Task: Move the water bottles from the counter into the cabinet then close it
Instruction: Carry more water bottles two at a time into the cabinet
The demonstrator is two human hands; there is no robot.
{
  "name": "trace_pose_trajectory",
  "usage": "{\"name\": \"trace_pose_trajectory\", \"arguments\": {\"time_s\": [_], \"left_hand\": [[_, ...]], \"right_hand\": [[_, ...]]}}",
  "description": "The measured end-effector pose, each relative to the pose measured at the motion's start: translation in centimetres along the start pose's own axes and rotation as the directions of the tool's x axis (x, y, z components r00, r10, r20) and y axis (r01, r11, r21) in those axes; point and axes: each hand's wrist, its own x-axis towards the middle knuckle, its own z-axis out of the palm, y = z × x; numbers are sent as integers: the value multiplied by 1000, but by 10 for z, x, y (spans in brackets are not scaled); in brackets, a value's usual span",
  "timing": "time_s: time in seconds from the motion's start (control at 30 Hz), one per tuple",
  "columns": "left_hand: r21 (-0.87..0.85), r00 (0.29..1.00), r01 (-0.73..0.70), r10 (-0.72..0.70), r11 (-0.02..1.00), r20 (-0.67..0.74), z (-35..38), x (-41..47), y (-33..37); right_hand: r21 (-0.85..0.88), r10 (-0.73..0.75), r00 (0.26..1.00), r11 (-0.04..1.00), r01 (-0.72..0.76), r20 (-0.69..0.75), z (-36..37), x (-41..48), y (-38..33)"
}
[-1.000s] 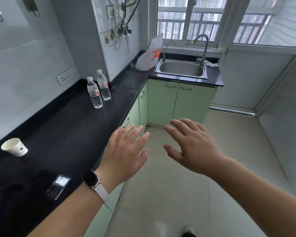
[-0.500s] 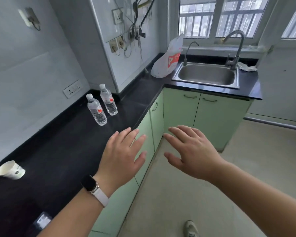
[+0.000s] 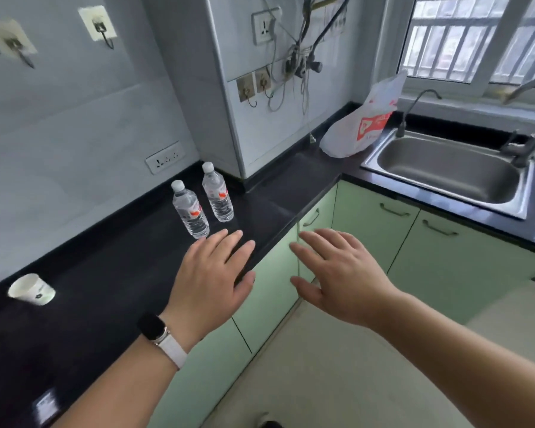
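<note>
Both water bottles [image 3: 203,205] stand upright left of centre on the black table [image 3: 105,273], cabinet doors [image 3: 368,230] shut — left hand [image 3: 210,282] and right hand [image 3: 337,273], spread wide and empty, could topple the close pair.

Clear plastic bottles [image 3: 190,210] on glossy black counter [image 3: 112,267]; brushed-metal sink [image 3: 445,171].

2 clear plastic water bottles with white caps and red-marked labels, one nearer [image 3: 191,211] and one farther [image 3: 217,193], stand upright, just apart, on the black counter [image 3: 112,273]; the pale green cabinet doors [image 3: 371,233] below are shut.
</note>
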Motion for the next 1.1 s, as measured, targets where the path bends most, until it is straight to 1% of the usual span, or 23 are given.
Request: {"name": "trace_pose_trajectory", "arguments": {"time_s": [0.1,0.27,0.53,0.7,0.87,0.97,1.03,1.07,1.1], "left_hand": [[6,997,80,-80,997,23,14,3,-23],[-6,991,133,-133,991,8,52,26,-72],[-129,970,242,-243,962,13,126,71,-150],[-162,933,359,-346,919,102,159,67,-186],[-154,854,515,-490,843,175,176,56,-208],[-186,778,626,-591,757,213,187,53,-213],[-220,710,704,-669,675,221,195,52,-211],[-241,659,752,-715,613,233,199,53,-209],[-278,589,805,-765,524,261,202,56,-207]], "right_hand": [[30,-46,999,999,46,4,19,33,5],[0,-111,993,994,111,32,43,95,19],[2,-131,991,991,131,36,85,206,37],[27,-109,990,994,107,90,125,251,36],[121,-43,985,992,23,166,157,291,36],[218,-1,970,974,-53,241,181,311,40],[299,25,959,948,-113,284,196,322,44],[346,46,949,925,-157,310,203,327,47],[389,67,937,898,-207,343,210,334,50]]}}
